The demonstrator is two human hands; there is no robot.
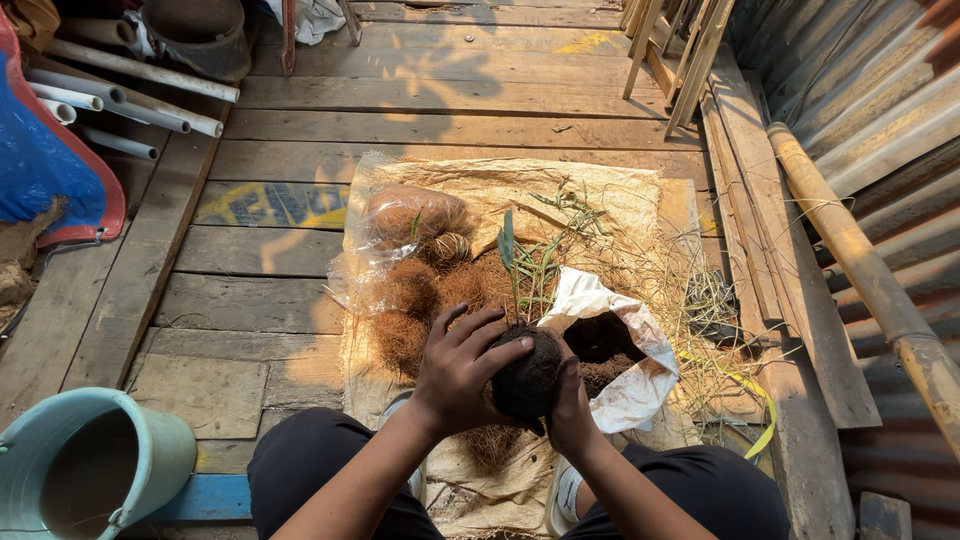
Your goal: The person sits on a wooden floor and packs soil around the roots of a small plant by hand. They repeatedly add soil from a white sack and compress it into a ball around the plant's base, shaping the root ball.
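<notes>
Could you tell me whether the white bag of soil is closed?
No, the white bag lies open, with dark soil showing in its mouth beside the right hand.

Warm, sharp daylight; dappled shadows; edges bend outward slightly.

Sunlit plank floor (300, 130) — corrugated, perhaps metal, wall (870, 90).

A dark, round soil ball (527, 380) is sitting upright above the burlap sheet (600, 205) — thin green stems and narrow leaves are rising from its top, and brown coconut fibre (440, 295) is lying just behind it.
</notes>
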